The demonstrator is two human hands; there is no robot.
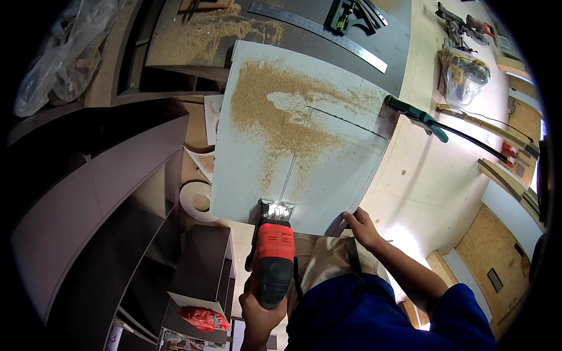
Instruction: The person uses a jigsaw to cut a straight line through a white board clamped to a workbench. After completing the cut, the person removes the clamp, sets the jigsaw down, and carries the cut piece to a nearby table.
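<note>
My left hand (261,314) is wrapped round the rear of a red and black jigsaw (276,243). The saw's base sits at the near edge of a white board (316,199), its work light shining on the surface. A straight line or cut runs away from the saw under sawdust (263,105). My right hand (363,228) grips the board's near right corner, thumb on top; the fingers below are partly hidden. Farther off, a dark jagged cut (348,123) reaches the board's right edge. A green clamp (418,117) is at that edge.
The board's far end lies on a dark worktop (386,50) with a steel ruler (319,34) and a green measuring tool (351,17). Dark cabinets (105,193) stand at left. Round offcuts (188,202) lie beneath the board. A bagged power tool (465,76) rests at right.
</note>
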